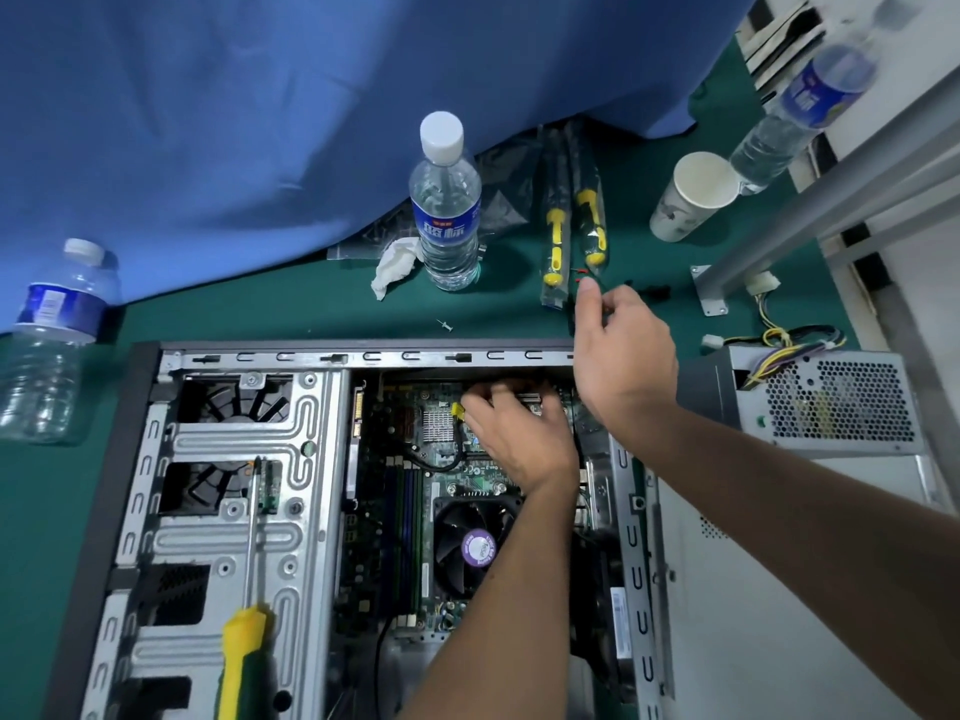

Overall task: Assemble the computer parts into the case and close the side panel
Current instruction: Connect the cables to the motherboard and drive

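While the open computer case (332, 511) lies flat on the green table (311, 314), the left hand (519, 439) presses fingers-down on the motherboard (447, 459) (grip undeterminable). The right hand (621, 350) hovers over the case's far edge, pinching thin wires (581, 273). A yellow-handled screwdriver (244, 631) rests on the drive cage.

Even bright light — edges warped, corners blurred

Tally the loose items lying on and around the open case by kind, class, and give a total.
Water bottles: 3
Yellow-handled screwdrivers: 3
Paper cups: 1
Crumpled tissues: 1
Power supplies: 1
Total: 9
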